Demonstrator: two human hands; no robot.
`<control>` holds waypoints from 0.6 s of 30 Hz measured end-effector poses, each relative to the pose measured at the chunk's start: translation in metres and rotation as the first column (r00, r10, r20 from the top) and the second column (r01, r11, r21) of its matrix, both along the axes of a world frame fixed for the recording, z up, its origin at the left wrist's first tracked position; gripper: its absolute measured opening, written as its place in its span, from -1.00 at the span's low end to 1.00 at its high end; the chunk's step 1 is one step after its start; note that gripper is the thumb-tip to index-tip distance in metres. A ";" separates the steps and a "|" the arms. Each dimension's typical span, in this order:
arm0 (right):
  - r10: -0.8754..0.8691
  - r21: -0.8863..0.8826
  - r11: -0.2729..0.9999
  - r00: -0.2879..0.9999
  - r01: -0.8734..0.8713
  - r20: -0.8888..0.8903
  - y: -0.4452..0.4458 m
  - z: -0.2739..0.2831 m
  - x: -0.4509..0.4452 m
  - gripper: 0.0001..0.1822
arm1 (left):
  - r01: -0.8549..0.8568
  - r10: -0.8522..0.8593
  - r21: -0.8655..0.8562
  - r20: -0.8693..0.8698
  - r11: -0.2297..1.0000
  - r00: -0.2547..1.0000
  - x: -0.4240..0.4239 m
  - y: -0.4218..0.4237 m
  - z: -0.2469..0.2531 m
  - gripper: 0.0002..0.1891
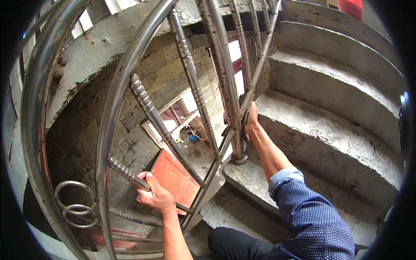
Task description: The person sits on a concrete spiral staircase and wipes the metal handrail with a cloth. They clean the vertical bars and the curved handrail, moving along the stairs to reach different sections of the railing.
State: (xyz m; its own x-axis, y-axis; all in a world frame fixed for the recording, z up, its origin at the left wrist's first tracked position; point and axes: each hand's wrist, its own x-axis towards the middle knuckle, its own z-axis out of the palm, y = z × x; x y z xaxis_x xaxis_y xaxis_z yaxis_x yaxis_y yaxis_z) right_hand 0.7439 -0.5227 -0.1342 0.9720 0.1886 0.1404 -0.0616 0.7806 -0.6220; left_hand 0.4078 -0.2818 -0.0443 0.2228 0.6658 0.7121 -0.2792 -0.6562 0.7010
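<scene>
My left hand (156, 195) is closed around a ribbed metal baluster (128, 174) of the stair railing, low in the picture. Further up and to the right, my right hand (251, 118) is at the slanting lower rail (260, 66), just beside a thick metal post (229, 81); its fingers are largely hidden behind the metal, so its hold is unclear. The post's round foot flange (239, 159) meets a concrete step. A curved metal handrail (112, 113) runs along the left, with metal rings (76, 198) between it and an outer, thicker tube (34, 107).
Rough concrete steps (312, 120) curve up on the right. Through the railing show a block wall (152, 68), an orange-red panel (175, 182) and a lower floor with a blue object (193, 136) and cables. A red container (351, 8) stands at the top right.
</scene>
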 end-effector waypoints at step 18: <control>-0.149 0.056 0.060 -0.047 0.997 0.988 -0.031 0.132 -0.050 -0.81 | 0.047 -0.047 -0.039 0.003 0.998 0.999 -0.003 0.005 -0.002 -0.80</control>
State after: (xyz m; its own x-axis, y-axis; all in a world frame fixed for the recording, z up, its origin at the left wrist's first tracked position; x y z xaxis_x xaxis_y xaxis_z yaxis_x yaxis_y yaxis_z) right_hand 0.6936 -0.5539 -0.0018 0.1328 0.0048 0.9911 0.8230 -0.5578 -0.1076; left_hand 0.4043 -0.2767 -0.0462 0.2531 0.6824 0.6858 -0.3102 -0.6142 0.7256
